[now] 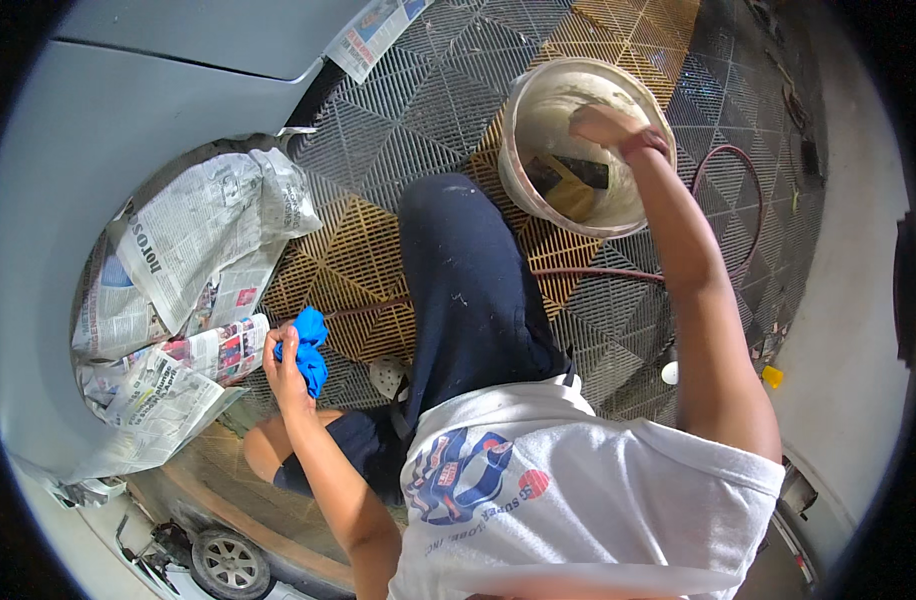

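My left hand (286, 368) grips a crumpled blue cloth (311, 348) low on the left, just beside the newspaper (193, 260) taped over a grey car body panel (48, 200). My right hand (603, 127) reaches down into a dirty white bucket (525, 100) at the top centre. Its fingers are inside the bucket near some dark and yellowish pieces (570, 180), and I cannot tell whether it holds anything. My bent knee in dark trousers (458, 270) lies between the two hands.
The floor is a grid of grey and yellow plastic tiles (378, 120). A dark red hose (738, 200) curls to the right of the bucket. Small items, among them a yellow object (772, 376), lie at the right edge. A car wheel (225, 562) shows at the bottom left.
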A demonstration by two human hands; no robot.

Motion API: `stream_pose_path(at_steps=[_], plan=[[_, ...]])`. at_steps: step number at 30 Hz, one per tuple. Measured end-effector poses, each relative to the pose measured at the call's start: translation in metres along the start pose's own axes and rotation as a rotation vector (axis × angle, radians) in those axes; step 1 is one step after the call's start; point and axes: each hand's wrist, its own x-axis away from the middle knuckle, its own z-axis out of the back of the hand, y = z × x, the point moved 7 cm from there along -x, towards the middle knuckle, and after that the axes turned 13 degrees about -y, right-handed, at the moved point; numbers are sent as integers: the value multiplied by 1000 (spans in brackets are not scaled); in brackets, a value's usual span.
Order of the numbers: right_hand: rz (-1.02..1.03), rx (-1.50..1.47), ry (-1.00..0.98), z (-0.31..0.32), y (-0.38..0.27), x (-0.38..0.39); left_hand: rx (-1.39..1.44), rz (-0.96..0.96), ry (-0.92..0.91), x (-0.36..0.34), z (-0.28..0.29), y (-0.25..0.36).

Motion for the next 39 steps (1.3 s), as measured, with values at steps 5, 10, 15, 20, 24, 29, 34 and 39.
stream_pose_path(at_steps=[5,10,15,20,24,29,34,39], plan=[[-278,345,196,-35,53,-107,-109,53,40,13,13,-3],[-315,396,282,-71,53,-118,-130,35,60,30,9,6],[-248,458,344,-56,40,-99,-67,121,39,37,15,-12],[-73,180,292,0,27,-58,-61,116,-23,23,-15,5],[-3,258,401,42,-15,39,-90,110,-84,3,-56,44],[145,173,594,86,-107,143,-315,-125,-238,-38,-108,90],[662,0,503,88,-221,139,-620,-324,-353,-68,-155,148],[956,-197,191,28,-323,70,-418,-391,-405,-86,-156,176]])
